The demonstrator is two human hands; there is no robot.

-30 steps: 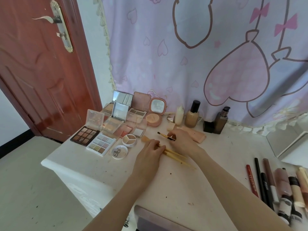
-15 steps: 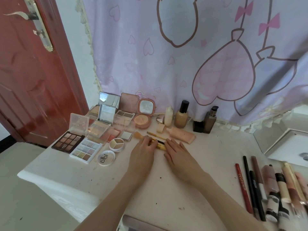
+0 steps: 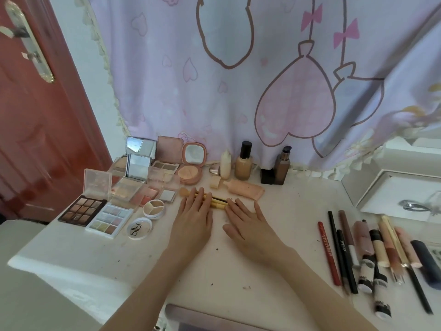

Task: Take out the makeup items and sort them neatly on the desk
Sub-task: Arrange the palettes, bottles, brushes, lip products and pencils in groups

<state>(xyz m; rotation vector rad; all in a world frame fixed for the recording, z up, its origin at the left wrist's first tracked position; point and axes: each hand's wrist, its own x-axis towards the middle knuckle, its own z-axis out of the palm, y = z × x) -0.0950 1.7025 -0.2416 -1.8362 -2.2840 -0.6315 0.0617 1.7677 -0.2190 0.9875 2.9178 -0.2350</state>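
Several wooden-handled makeup brushes (image 3: 218,203) lie side by side in the middle of the white desk (image 3: 238,271). My left hand (image 3: 194,219) lies flat with straight fingers, its fingertips on the brush handles. My right hand (image 3: 248,224) lies flat beside it, fingertips touching the brushes' right ends. Open eyeshadow palettes (image 3: 82,210) and compacts (image 3: 191,173) sit at the left. Foundation bottles (image 3: 243,164) stand at the back. Pencils and lip tubes (image 3: 353,249) lie in a row at the right.
A pink heart-print curtain (image 3: 238,80) hangs behind the desk. A red door (image 3: 31,115) is at the left. A white tray (image 3: 401,194) holds a metal tool at the right. A grey bag edge (image 3: 202,316) shows at the desk's front.
Both hands went from handling the brushes to lying flat on them, pushing them back toward the bottles. The camera view shifted left and down.
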